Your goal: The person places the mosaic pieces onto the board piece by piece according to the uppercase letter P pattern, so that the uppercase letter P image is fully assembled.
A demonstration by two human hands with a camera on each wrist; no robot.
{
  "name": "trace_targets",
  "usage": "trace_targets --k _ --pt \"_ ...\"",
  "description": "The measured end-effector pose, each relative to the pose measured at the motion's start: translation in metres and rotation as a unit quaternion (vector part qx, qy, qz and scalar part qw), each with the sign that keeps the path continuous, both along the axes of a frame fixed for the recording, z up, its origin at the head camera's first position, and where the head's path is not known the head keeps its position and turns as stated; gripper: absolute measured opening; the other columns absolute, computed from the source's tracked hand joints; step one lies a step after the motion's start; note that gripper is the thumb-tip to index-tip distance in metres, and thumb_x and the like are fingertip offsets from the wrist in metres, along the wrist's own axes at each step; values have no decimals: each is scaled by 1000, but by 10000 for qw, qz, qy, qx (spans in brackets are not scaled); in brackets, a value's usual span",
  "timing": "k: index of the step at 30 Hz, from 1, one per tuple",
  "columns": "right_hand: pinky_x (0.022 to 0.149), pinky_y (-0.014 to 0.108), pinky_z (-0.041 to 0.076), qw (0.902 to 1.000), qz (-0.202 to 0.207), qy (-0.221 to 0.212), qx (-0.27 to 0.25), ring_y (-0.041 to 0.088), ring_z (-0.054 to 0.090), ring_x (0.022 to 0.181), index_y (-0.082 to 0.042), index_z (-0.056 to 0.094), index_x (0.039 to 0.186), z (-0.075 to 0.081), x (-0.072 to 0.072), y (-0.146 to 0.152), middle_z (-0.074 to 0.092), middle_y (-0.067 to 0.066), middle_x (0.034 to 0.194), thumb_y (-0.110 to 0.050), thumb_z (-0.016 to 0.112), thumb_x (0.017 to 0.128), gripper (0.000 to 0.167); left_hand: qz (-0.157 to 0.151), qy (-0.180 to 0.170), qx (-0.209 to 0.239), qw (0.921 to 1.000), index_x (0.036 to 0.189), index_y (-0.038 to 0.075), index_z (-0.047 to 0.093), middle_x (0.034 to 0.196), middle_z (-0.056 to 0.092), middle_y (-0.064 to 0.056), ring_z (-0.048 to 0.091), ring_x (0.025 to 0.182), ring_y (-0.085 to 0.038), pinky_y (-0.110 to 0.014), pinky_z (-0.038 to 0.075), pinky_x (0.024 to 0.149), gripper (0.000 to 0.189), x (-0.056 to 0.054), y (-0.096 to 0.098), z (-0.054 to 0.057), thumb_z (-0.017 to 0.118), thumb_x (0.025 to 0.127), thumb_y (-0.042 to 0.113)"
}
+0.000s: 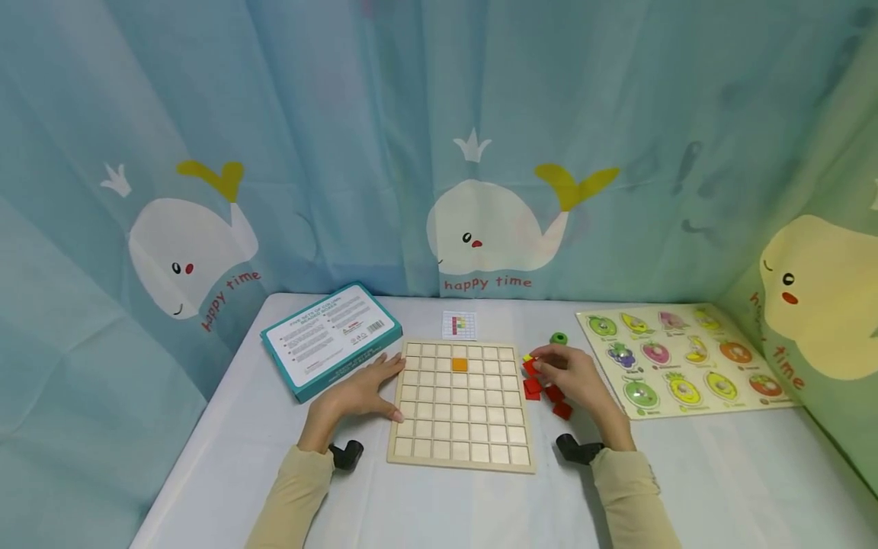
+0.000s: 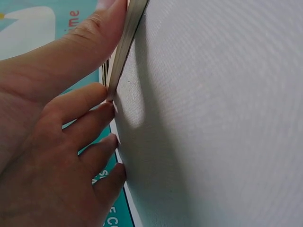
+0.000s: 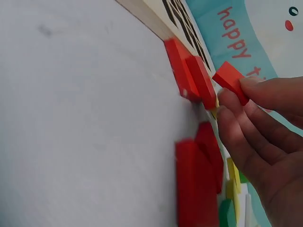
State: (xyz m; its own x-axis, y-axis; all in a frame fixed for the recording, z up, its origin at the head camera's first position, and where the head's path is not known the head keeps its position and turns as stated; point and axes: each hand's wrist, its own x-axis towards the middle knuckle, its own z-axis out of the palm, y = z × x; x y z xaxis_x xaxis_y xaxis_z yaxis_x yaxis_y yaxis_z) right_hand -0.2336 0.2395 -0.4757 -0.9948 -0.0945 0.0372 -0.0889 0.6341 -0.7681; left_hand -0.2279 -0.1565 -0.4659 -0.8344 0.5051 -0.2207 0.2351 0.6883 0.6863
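A wooden grid board [image 1: 462, 431] lies on the table with one orange square tile [image 1: 459, 364] in its upper part. My left hand [image 1: 363, 390] rests at the board's left edge, thumb and fingers spread and touching the rim; the left wrist view shows the thumb over the side. At the board's right side my right hand [image 1: 575, 375] pinches a red square tile [image 3: 230, 80] between thumb and fingers, held up above the others. Several more red tiles [image 1: 562, 411] lie loosely under it, some overlapping, close to the board's right edge.
A small pattern card [image 1: 458, 325] lies behind the board. To the left is a teal box [image 1: 336, 335]; to the right, a fruit puzzle board [image 1: 675, 354]. A green ring [image 1: 559, 338] sits beyond my right hand. A whale-print curtain [image 1: 343, 152] hangs behind the table.
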Motion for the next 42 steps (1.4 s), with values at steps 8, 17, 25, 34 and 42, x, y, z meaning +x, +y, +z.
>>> trace_targets --k 8,17,25,34,42 --pt "68 24 56 9998 24 87 -169 20 69 85 -2 70 121 -1 -4 -13 74 15 106 -9 70 97 25 62 58 -96 9999 160 3 34 169 27 -12 12 159 -39 -56 19 127 103 -1 0 2 91 76 24" --pt "73 24 59 9986 224 53 -468 23 72 92 -2 71 120 4 -9 -35 74 14 107 -7 69 96 25 153 -54 -146 9998 160 4 34 170 26 -12 11 159 -39 -57 19 127 103 1 -2 5 91 77 23" --pt "80 35 62 9977 389 -247 -495 22 73 94 -3 73 121 13 -15 -51 76 13 109 -5 70 94 26 148 -45 -93 9998 160 4 34 170 27 -13 11 159 -40 -58 18 127 104 1 -5 7 91 76 24" --pt "82 32 59 9962 674 -517 -177 18 71 89 -4 75 121 20 -24 -60 77 10 102 -8 75 91 30 83 -35 -54 9999 160 3 34 170 26 -14 11 159 -41 -58 18 127 102 0 -1 7 91 77 23" --pt "83 34 57 9941 950 -528 -11 16 68 85 -4 76 117 22 -32 -72 76 6 97 -8 74 90 27 151 -96 -22 9998 160 3 34 169 26 -14 12 159 -41 -58 19 126 104 3 1 2 92 76 24"
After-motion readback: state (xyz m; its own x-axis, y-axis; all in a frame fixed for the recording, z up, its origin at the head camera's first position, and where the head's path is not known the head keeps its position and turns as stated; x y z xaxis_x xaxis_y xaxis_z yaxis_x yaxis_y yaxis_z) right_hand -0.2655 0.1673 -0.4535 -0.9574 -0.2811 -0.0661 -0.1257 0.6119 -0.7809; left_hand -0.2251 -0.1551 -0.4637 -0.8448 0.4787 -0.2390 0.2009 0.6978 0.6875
